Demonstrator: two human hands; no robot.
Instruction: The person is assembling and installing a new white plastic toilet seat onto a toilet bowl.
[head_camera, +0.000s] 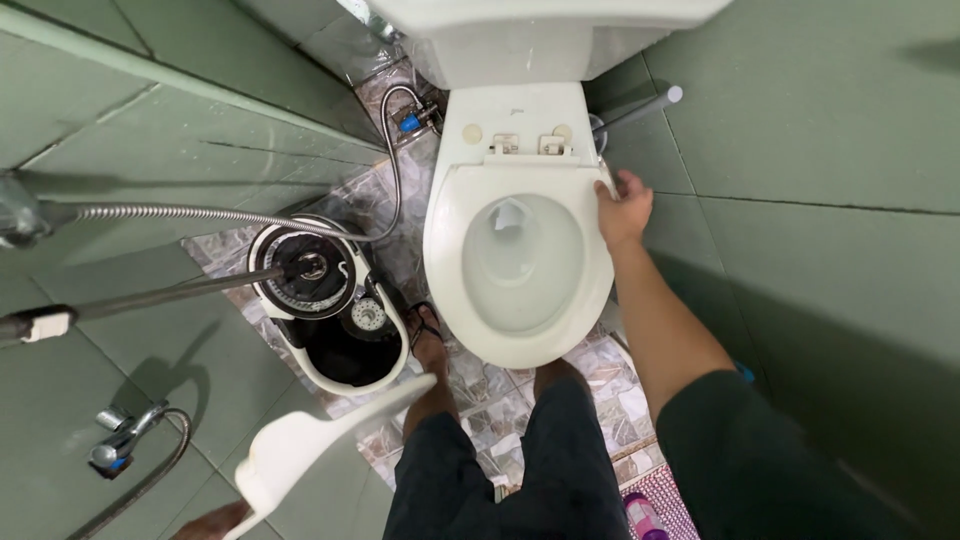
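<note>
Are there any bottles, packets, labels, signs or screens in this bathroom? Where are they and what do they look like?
Purple plastic bottle with a pink cap: on the floor at the bottom edge, right of the person's legs; only its top shows.
Small white tag: on the grey mop handle at the left edge; rectangular.
No signs or screens in view.

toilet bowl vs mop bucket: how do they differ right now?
The toilet bowl is all white; the mop bucket is white outside, black inside. The right hand grips the bowl's seat rim; no hand touches the bucket. A mop handle stands in the bucket; nothing sticks out of the bowl. Both sit on the tiled floor.
</note>
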